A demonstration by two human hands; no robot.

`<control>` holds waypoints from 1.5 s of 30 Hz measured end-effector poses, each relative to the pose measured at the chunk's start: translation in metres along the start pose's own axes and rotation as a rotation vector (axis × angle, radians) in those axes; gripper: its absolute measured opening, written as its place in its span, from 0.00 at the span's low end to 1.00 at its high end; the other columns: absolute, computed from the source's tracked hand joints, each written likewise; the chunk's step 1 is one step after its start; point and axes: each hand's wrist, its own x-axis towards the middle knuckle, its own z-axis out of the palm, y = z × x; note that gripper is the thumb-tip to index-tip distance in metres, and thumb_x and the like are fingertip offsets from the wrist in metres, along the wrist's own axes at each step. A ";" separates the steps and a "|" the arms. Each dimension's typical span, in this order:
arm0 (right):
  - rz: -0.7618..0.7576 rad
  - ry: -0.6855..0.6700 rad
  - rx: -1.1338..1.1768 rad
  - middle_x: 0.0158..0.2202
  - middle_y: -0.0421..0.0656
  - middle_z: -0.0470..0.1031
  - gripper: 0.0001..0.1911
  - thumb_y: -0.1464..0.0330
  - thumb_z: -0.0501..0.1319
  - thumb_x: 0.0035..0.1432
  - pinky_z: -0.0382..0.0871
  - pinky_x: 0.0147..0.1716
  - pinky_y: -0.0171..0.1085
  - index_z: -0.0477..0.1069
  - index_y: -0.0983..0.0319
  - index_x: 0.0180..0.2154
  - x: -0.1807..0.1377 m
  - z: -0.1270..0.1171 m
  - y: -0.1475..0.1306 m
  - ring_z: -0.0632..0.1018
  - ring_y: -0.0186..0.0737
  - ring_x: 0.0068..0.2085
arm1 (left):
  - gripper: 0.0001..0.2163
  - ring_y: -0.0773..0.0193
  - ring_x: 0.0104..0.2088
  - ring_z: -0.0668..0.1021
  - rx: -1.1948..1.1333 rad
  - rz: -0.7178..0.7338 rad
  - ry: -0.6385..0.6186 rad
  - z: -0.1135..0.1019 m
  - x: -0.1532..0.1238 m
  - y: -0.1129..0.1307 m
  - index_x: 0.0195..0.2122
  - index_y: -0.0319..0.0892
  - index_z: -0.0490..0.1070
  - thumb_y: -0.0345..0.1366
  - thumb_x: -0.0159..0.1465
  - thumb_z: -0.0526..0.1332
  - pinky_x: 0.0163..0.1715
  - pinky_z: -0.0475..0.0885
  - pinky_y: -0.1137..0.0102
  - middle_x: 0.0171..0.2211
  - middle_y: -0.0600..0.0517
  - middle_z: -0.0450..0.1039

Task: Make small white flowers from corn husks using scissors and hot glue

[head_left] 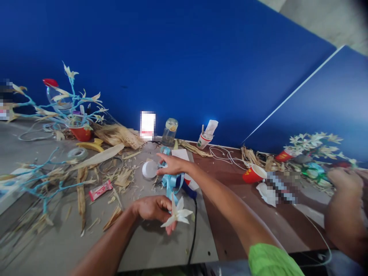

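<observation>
My left hand (153,209) is closed around the base of a white husk flower (178,213), its petals pointing up and right. My right hand (171,165) reaches forward over the grey table (57,245), fingers pinched on light blue ribbon (171,182) that trails down toward the flower. A white round roll (149,169) lies just left of my right hand. A dark blue tool (188,190) with a black cord (193,234) lies under the ribbon.
Dried husk scraps (120,178) litter the table. A red pot with a blue-branched flower tree (79,128) stands back left, a jar (169,132) and paper cup (203,141) at the blue wall. Another person's hand (343,182) works at right near a red cup (253,174).
</observation>
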 end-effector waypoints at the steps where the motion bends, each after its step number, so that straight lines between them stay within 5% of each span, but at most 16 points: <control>1: 0.015 -0.008 -0.076 0.49 0.50 0.72 0.45 0.51 0.64 0.44 0.63 0.44 0.40 0.54 0.63 0.60 -0.002 0.002 0.002 0.74 0.48 0.47 | 0.18 0.68 0.21 0.74 0.005 0.001 0.003 0.000 0.000 0.000 0.29 0.37 0.77 0.50 0.53 0.63 0.30 0.70 0.73 0.20 0.49 0.74; 5: -0.022 0.019 -0.433 0.42 0.50 0.75 0.24 0.57 0.64 0.46 0.56 0.49 0.46 0.73 0.61 0.44 -0.005 0.005 -0.005 0.70 0.53 0.49 | 0.18 0.67 0.22 0.74 0.006 0.005 0.011 -0.001 0.001 0.001 0.29 0.37 0.77 0.50 0.53 0.63 0.29 0.69 0.74 0.20 0.49 0.74; 9: -0.029 0.124 -0.508 0.40 0.50 0.73 0.09 0.66 0.60 0.51 0.57 0.48 0.46 0.76 0.62 0.33 0.004 0.006 -0.021 0.70 0.50 0.46 | 0.18 0.67 0.22 0.74 0.014 0.020 0.033 -0.002 0.001 -0.001 0.28 0.36 0.76 0.50 0.53 0.63 0.29 0.69 0.74 0.21 0.49 0.75; 13: -0.075 0.179 -0.313 0.42 0.48 0.72 0.12 0.63 0.59 0.53 0.62 0.44 0.41 0.75 0.62 0.36 0.026 0.002 -0.028 0.71 0.45 0.45 | 0.17 0.67 0.22 0.74 0.017 0.059 0.094 -0.004 0.000 -0.002 0.28 0.35 0.76 0.48 0.54 0.63 0.29 0.68 0.73 0.20 0.49 0.74; 16: -0.046 0.067 -0.117 0.42 0.46 0.74 0.18 0.59 0.58 0.54 0.65 0.40 0.35 0.71 0.62 0.44 0.039 -0.001 -0.026 0.74 0.41 0.42 | 0.17 0.67 0.22 0.74 -0.008 0.071 0.086 -0.004 0.000 -0.003 0.28 0.35 0.76 0.47 0.54 0.64 0.28 0.68 0.73 0.20 0.49 0.74; 21: -0.034 -0.061 -0.193 0.52 0.53 0.68 0.37 0.64 0.66 0.44 0.66 0.43 0.37 0.61 0.65 0.57 0.046 0.006 -0.022 0.72 0.48 0.48 | 0.17 0.67 0.21 0.73 -0.037 0.078 0.062 -0.001 0.001 0.000 0.27 0.36 0.76 0.49 0.53 0.64 0.27 0.67 0.73 0.20 0.50 0.73; 25: -0.197 -0.118 -0.152 0.46 0.45 0.75 0.29 0.74 0.65 0.42 0.65 0.42 0.33 0.70 0.61 0.50 0.058 0.015 -0.027 0.73 0.43 0.46 | 0.17 0.68 0.20 0.72 -0.018 0.076 0.075 0.001 0.001 0.003 0.27 0.38 0.76 0.50 0.52 0.64 0.25 0.66 0.73 0.19 0.50 0.73; 28: -0.151 -0.172 -0.060 0.34 0.38 0.77 0.17 0.72 0.66 0.41 0.65 0.33 0.30 0.76 0.60 0.38 0.074 0.014 -0.031 0.75 0.38 0.36 | 0.17 0.68 0.20 0.71 -0.012 0.084 0.083 0.001 0.000 0.004 0.27 0.38 0.77 0.50 0.52 0.64 0.25 0.66 0.74 0.19 0.50 0.73; 32: 0.060 0.096 0.125 0.28 0.39 0.75 0.10 0.67 0.66 0.42 0.64 0.30 0.31 0.74 0.62 0.31 0.096 0.003 -0.031 0.75 0.38 0.32 | 0.19 0.67 0.21 0.73 -0.011 0.089 0.091 0.001 -0.001 0.003 0.26 0.38 0.77 0.52 0.51 0.64 0.28 0.67 0.72 0.20 0.49 0.74; 38: 0.417 0.578 0.613 0.31 0.45 0.75 0.16 0.61 0.56 0.57 0.68 0.26 0.32 0.65 0.66 0.42 0.111 -0.004 -0.015 0.76 0.36 0.27 | 0.19 0.67 0.21 0.72 -0.038 0.078 0.079 0.003 -0.002 0.004 0.27 0.38 0.76 0.53 0.50 0.64 0.28 0.67 0.73 0.19 0.50 0.73; 42: 0.429 0.714 0.502 0.38 0.49 0.73 0.16 0.61 0.55 0.56 0.69 0.37 0.37 0.63 0.65 0.41 0.096 -0.012 -0.002 0.76 0.40 0.37 | 0.19 0.66 0.20 0.72 -0.022 0.054 0.023 0.004 -0.001 0.006 0.25 0.38 0.76 0.53 0.50 0.64 0.27 0.67 0.71 0.19 0.50 0.73; 45: 0.300 0.881 0.243 0.40 0.48 0.72 0.14 0.61 0.58 0.52 0.65 0.46 0.41 0.65 0.63 0.39 0.080 -0.023 0.004 0.73 0.44 0.45 | 0.20 0.66 0.20 0.72 -0.017 0.057 0.025 0.003 0.000 0.004 0.25 0.38 0.76 0.53 0.50 0.64 0.26 0.66 0.71 0.19 0.50 0.72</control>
